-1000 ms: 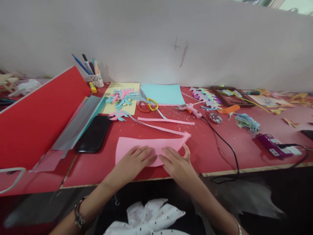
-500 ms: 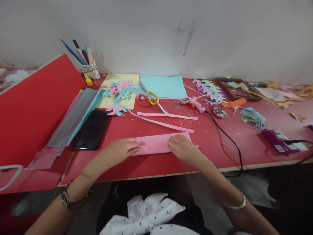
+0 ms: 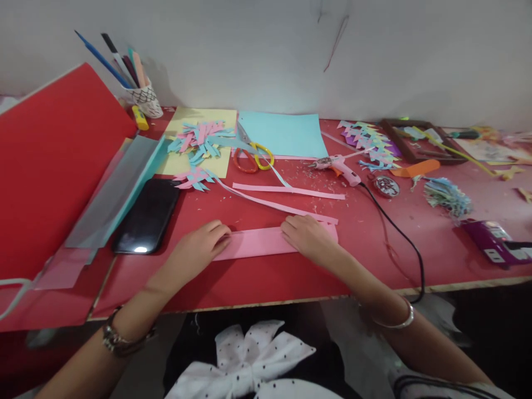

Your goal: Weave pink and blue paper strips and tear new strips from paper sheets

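Note:
A folded band of pink paper [image 3: 258, 243] lies near the table's front edge, under both hands. My left hand [image 3: 205, 238] is closed on its left end, the fingertips curled at the top edge. My right hand [image 3: 305, 235] grips its right part, covering some of the paper; the thumbs are mostly hidden. Just beyond the hands runs a narrow pink strip [image 3: 286, 208], with a second pink strip [image 3: 291, 191] behind it. Scissors [image 3: 254, 158] with one red and one yellow handle rest farther back.
A pink glue gun [image 3: 341, 168] trails a black cord to the front edge. On the left are a black phone [image 3: 147, 219], a leaning red board [image 3: 58, 166] and a pen cup [image 3: 144, 100]. Cut paper pieces [image 3: 201, 138] and a blue sheet [image 3: 282, 134] lie at the back.
The pink paper between my hands now looks narrower, with its upper edge brought lower. My left hand has shifted slightly left and up. The whole view has tilted down a little.

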Action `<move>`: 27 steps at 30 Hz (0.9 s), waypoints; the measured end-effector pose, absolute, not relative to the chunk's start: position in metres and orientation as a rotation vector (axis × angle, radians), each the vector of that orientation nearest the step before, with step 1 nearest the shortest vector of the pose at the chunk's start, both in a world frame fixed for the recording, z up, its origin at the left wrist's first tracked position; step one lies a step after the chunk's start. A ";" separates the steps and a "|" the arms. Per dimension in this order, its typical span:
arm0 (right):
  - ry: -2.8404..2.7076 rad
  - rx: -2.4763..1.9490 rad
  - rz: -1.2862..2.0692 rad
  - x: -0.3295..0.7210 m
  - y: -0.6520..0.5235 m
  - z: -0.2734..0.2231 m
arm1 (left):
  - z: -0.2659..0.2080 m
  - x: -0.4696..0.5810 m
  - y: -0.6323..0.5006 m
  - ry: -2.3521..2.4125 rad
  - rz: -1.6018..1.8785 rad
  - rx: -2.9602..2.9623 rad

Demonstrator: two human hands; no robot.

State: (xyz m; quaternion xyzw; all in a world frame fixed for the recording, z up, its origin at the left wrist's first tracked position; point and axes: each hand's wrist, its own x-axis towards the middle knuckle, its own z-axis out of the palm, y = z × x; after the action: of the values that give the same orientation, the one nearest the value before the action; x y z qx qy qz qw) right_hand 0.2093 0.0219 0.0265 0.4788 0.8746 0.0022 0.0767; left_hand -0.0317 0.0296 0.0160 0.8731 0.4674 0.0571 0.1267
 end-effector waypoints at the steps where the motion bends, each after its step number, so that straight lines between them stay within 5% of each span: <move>1: 2.618 1.461 0.008 0.207 0.020 0.029 | 0.016 -0.031 0.029 1.355 0.185 2.518; 8: 2.762 1.550 -0.231 0.172 0.006 0.037 | 0.020 -0.014 0.018 1.225 0.200 2.520; 27: 2.719 1.509 -0.277 0.166 0.021 0.023 | 0.013 -0.030 0.001 1.860 0.182 2.277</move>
State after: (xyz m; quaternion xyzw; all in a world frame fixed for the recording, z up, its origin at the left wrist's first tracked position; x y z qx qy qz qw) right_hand 0.1662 0.0214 0.0227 0.4833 0.8709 -0.0889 0.0097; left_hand -0.0303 0.0012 0.0126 0.7692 0.6284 0.0616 0.0979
